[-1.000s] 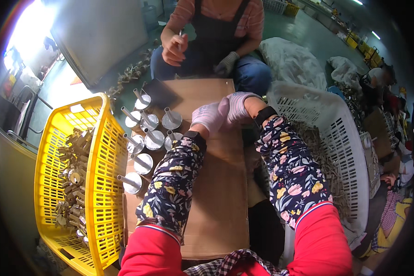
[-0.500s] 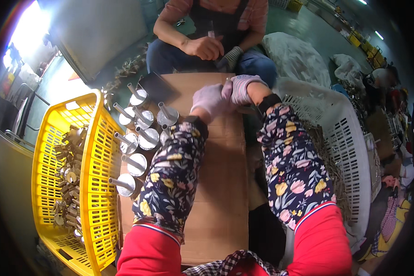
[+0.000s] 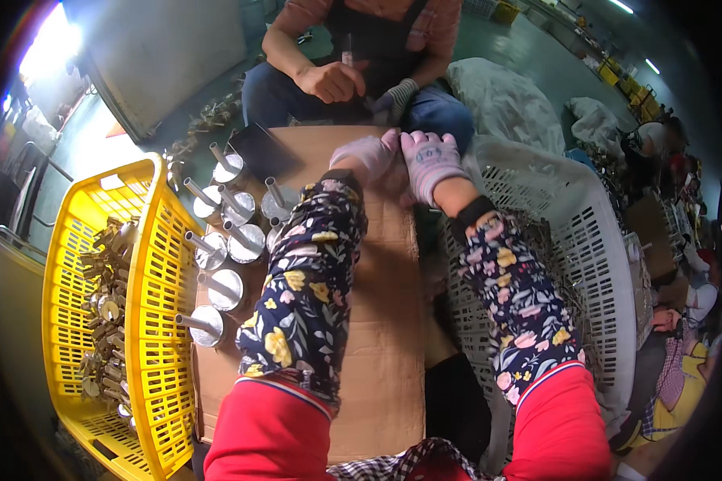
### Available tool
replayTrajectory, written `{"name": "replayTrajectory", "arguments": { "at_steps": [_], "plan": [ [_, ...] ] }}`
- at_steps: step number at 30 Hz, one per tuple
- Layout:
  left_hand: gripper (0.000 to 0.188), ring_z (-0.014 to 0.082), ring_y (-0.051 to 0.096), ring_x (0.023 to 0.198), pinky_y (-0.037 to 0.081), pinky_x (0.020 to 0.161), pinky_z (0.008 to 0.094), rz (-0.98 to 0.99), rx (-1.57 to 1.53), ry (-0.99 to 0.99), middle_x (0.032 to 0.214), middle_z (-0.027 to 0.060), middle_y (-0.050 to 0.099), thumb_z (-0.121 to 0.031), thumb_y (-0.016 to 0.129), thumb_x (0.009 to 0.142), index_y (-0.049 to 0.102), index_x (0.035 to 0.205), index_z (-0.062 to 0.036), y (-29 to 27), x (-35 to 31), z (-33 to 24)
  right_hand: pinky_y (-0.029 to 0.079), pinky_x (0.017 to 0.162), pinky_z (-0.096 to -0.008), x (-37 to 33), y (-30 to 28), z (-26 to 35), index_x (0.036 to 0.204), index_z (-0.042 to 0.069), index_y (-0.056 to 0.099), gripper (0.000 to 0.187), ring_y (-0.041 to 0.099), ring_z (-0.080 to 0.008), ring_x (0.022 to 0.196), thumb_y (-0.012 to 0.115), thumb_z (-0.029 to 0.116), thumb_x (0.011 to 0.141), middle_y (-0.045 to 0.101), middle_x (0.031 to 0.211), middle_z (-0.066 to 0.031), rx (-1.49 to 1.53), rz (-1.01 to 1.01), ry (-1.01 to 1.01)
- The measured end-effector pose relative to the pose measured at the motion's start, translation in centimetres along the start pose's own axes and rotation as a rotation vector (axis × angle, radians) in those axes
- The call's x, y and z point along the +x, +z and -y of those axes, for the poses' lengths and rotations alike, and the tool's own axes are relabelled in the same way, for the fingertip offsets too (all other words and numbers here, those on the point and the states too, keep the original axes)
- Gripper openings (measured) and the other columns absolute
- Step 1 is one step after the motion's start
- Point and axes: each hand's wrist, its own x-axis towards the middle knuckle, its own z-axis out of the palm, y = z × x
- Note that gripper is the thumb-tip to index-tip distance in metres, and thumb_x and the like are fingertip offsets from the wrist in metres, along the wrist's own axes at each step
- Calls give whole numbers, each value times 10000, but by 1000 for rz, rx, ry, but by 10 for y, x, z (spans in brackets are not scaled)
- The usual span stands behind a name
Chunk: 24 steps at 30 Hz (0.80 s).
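Both my hands wear pale pink gloves and are at the far end of a brown cardboard sheet (image 3: pixel 369 345). My left hand (image 3: pixel 365 154) is closed, its thumb side toward my right hand. With fingers curled and knuckles up, my right hand (image 3: pixel 433 167) sits at the sheet's far right corner, a small gap from the left. Whatever either hand grips is hidden by the gloves. To the left of my left forearm stand several round metal discs with stems (image 3: pixel 225 289), the stems pointing up and left.
A yellow basket (image 3: pixel 164 321) of small metal parts stands at left, a white basket (image 3: pixel 598 240) with thin pieces at right. Across from me sits a person whose bare hand (image 3: pixel 331 82) holds a small object. Behind lies a plastic sack (image 3: pixel 505 100).
My hands, together before, are now slightly apart. The right hand has turned so the glove's back shows. The whole view has shifted a little.
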Motion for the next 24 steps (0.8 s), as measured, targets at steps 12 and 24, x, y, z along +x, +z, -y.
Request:
{"name": "replayTrajectory", "arguments": {
  "at_steps": [12,24],
  "plan": [
    [673,347,542,1005,383,890,395,-110,-113,100,994,202,604,-515,144,865,596,1015,-39,6,-41,-3,332,940,-432,3,-29,3,1193,115,470,553,460,-276,1152,645,273,692,492,1215,-104,103,159,12],
    [710,366,562,926,401,841,365,-12,40,103,877,218,617,-555,148,856,606,965,-24,3,-33,10,354,945,-413,7,-28,4,1190,100,473,639,464,-284,1155,676,318,625,494,1222,-115,151,212,-22]
  ]
}}
